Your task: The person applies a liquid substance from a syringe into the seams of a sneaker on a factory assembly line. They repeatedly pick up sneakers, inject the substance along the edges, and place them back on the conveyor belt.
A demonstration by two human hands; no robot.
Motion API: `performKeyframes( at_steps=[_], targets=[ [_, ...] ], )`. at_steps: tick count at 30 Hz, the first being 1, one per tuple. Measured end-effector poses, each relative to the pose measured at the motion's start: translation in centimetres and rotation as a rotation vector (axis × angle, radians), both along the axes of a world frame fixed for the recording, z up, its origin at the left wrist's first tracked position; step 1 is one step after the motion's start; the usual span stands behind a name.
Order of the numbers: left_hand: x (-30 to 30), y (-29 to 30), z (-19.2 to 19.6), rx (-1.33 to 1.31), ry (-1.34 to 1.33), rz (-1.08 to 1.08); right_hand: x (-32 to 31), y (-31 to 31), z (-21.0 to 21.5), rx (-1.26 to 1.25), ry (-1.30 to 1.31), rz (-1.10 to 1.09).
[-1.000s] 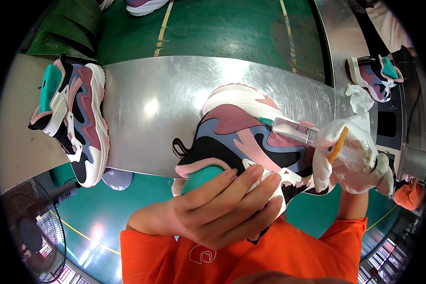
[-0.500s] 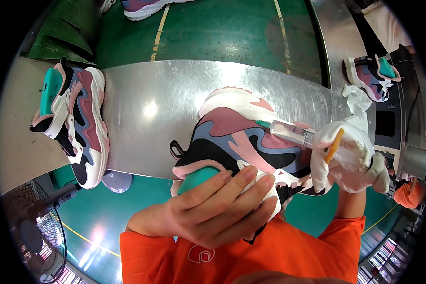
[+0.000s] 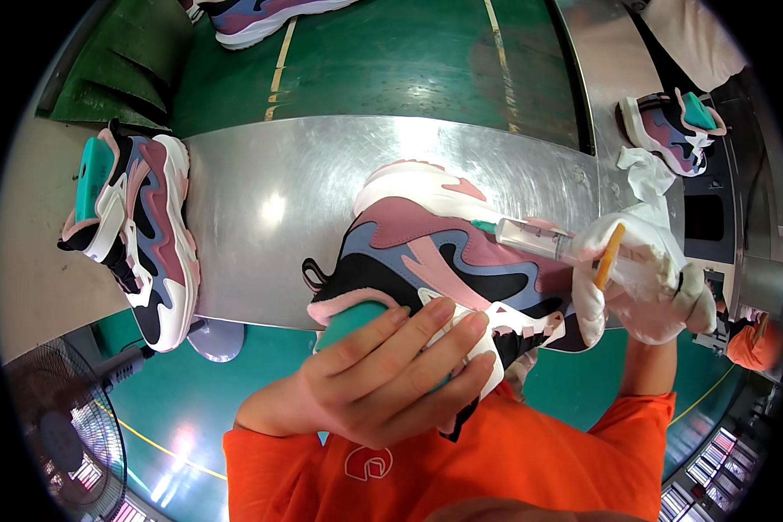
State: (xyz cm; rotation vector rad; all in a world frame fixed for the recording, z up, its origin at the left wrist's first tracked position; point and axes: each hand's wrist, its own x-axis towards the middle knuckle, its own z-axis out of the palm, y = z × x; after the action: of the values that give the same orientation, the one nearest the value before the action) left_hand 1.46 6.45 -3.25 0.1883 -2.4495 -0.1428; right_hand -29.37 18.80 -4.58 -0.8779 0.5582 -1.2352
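A chunky sneaker in pink, mauve, blue, black and white lies on its side on the shiny metal table, its opening toward me. My bare left hand grips its tongue and a teal insert at the opening. My right hand, in a white glove, holds a clear syringe with a green tip pointed at the sneaker's side, plus an orange stick between the fingers.
A matching sneaker lies at the table's left edge. Another one sits at the far right beside a white rag. A further shoe is on the green floor beyond. A fan stands lower left.
The sneaker and both hands have shifted slightly; the syringe tip stays at the shoe's side. The grip is unchanged.
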Motion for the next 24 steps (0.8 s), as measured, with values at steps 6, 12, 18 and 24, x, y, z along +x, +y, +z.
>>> performKeyframes(
  at_steps=[6,12,18,24],
  targets=[
    [0.0,0.1,0.0,0.035,0.001,-0.010,1.0,-1.1,1.8,-0.032,0.097,-0.046],
    [-0.1,0.1,0.3,0.035,-0.026,-0.010,1.1,-1.4,2.9,-0.042,0.199,-0.104],
    [-0.1,0.1,0.2,0.039,-0.035,-0.019,0.6,-0.7,3.5,-0.031,0.239,-0.103],
    [0.1,-0.1,0.2,-0.005,-0.061,-0.028,-1.3,1.4,3.8,0.014,0.225,-0.032]
  ],
)
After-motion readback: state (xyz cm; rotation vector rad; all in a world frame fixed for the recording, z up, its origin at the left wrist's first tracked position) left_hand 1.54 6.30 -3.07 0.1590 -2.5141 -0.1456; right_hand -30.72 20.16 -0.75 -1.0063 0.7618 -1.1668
